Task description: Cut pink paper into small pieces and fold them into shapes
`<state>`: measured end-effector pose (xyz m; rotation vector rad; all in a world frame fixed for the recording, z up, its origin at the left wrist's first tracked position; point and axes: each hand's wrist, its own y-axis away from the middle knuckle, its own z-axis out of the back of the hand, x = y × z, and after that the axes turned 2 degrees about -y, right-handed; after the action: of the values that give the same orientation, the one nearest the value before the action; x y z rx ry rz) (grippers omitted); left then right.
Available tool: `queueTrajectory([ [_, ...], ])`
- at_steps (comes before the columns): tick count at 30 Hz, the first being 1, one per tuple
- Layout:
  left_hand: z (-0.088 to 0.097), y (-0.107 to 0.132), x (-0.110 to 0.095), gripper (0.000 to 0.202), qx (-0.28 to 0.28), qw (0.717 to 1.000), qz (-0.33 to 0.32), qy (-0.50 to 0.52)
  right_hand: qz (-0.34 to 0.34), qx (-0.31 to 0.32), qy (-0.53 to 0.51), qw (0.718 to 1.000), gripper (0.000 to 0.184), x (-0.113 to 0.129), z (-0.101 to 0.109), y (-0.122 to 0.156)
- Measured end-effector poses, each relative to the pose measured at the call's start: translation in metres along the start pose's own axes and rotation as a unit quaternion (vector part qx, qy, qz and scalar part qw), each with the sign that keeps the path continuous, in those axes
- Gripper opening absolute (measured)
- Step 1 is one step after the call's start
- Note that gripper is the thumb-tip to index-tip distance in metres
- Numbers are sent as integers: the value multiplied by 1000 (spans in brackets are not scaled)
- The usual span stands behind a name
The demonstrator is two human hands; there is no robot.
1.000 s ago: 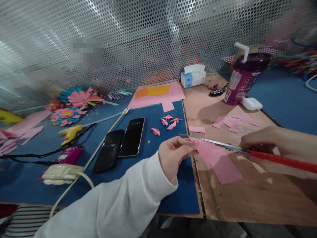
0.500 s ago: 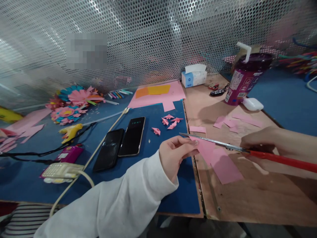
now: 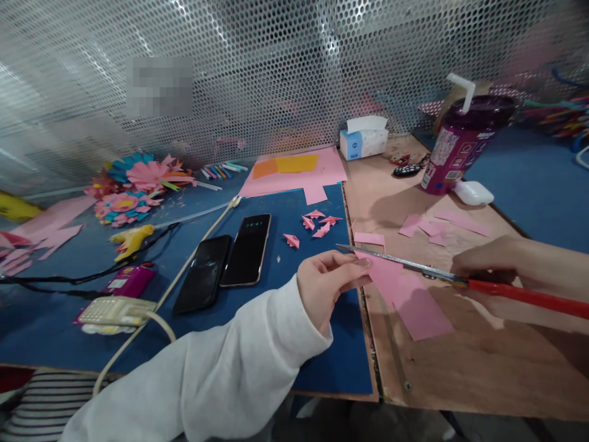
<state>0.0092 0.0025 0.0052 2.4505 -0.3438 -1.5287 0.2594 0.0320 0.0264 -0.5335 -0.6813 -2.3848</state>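
Observation:
My left hand (image 3: 324, 285) pinches the near corner of a pink paper sheet (image 3: 405, 294), holding it above the wooden board (image 3: 460, 368). My right hand (image 3: 497, 270) grips red-handled scissors (image 3: 460, 281). Their steel blades lie closed along the paper's upper edge and point left toward my left fingertips. Small folded pink paper pieces (image 3: 317, 224) lie on the blue mat (image 3: 69, 337) just beyond my left hand.
Two black phones (image 3: 230, 261) lie left of my left hand. Paper flowers (image 3: 133, 190), a yellow glue gun (image 3: 131, 239) and cables sit at the left. A tissue box (image 3: 363, 138), purple cup (image 3: 460, 150), white case (image 3: 473, 192) and pink scraps (image 3: 432, 224) stand behind. Perforated metal screen (image 3: 276, 73) at the back.
Hands, paper and scissors keep almost the same pose. The view has shifted slightly.

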Motion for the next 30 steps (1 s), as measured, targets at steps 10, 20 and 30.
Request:
queueTrajectory([
  [10,2,-2,0,19,13,1000,5,6,-27,9,-3,1000,15,19,7,3],
  [20,2,-2,0,20,10,1000,10,0,-37,6,-38,999,16,22,7,2],
  [30,3,-3,0,23,6,1000,11,-4,-26,-14,-23,999,22,19,4,2],
])
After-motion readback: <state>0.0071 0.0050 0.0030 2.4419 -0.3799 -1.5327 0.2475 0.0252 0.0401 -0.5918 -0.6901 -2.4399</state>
